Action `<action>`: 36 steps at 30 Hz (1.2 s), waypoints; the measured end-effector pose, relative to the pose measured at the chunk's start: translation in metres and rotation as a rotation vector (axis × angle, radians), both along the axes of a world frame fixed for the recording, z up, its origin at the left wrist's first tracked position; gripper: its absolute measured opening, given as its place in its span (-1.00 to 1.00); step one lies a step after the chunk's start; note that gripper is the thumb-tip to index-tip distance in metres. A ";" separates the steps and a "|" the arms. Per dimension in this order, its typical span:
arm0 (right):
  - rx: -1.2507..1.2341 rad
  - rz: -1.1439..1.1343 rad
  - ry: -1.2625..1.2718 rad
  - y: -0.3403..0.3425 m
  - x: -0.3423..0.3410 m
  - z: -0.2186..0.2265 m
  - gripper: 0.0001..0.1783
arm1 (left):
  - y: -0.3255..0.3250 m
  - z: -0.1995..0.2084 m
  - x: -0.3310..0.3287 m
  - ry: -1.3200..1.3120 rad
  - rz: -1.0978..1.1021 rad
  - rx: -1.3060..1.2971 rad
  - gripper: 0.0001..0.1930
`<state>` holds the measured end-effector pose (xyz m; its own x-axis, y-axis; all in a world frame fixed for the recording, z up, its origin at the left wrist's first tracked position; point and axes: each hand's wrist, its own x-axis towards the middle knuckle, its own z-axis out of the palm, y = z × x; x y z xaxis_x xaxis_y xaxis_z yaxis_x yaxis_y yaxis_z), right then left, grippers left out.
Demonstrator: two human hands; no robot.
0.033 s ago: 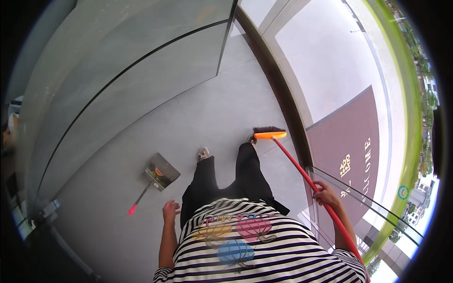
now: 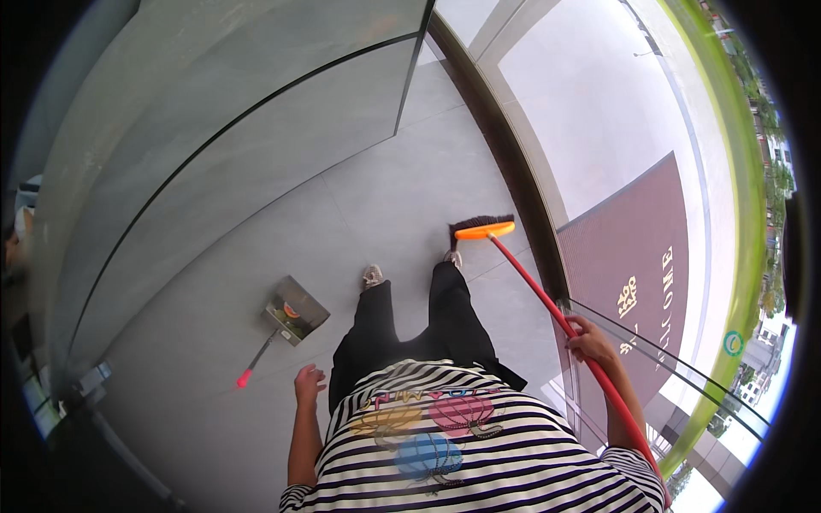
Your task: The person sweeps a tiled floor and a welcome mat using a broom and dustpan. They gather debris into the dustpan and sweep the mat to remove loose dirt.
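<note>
My right hand is wrapped round the red handle of a broom. The handle slants from the lower right up to an orange head with dark bristles, just beyond my right shoe and close to the dark door track. At my left side, my left hand hangs with loosely bent fingers and nothing in it. To the left of it, a dustpan rests on the grey floor, its short grey handle ending in a pink grip.
A dark door track curves along the right side of the grey tiled floor. Beyond it lies a brown doormat. A glass panel edge stands near my right forearm. Grey wall panels rise on the left.
The broom head has shifted slightly away from me and to the left, and my right hand has moved a little forward with the handle. The dustpan stays in place.
</note>
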<state>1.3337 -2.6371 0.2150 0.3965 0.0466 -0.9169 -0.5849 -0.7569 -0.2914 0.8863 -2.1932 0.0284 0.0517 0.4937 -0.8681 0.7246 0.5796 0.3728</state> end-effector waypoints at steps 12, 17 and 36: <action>0.284 0.002 0.109 0.162 0.021 -0.155 -0.27 | 0.060 0.004 -0.153 0.241 0.063 0.195 -0.69; 0.262 -0.184 0.316 0.041 -0.092 -0.133 -0.16 | 0.057 0.012 -0.172 0.222 0.056 0.247 -0.50; 0.128 -0.270 0.056 0.003 -0.240 -0.017 -0.27 | 0.146 -0.064 -0.238 0.210 -0.047 0.354 -0.26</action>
